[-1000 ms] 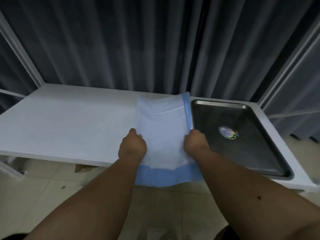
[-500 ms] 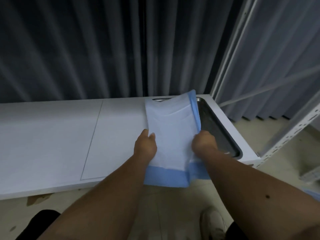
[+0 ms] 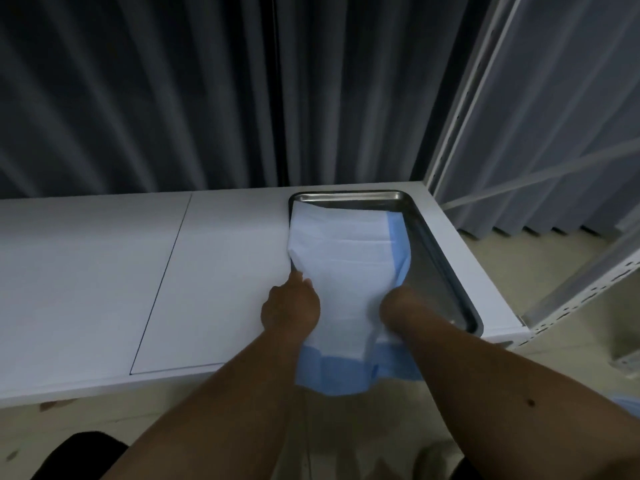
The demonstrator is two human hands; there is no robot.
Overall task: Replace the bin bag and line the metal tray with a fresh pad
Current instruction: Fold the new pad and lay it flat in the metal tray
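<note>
Head view: the pad [image 3: 349, 258] is laid partly in the metal tray [image 3: 436, 251], its near end overhanging the table [image 3: 104, 271]. It is pinched by the left hand [image 3: 291, 306]; the right hand [image 3: 394, 303] is tucked under it, fingers hidden, grip not discernible.

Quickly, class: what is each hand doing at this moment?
Left hand: grips the pad's left edge.
Right hand: holds the pad's right side; its fingers are hidden.

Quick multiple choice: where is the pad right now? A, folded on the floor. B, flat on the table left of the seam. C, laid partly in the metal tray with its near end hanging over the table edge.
C: the pad covers the metal tray's left part, its blue end draping off the table.
</note>
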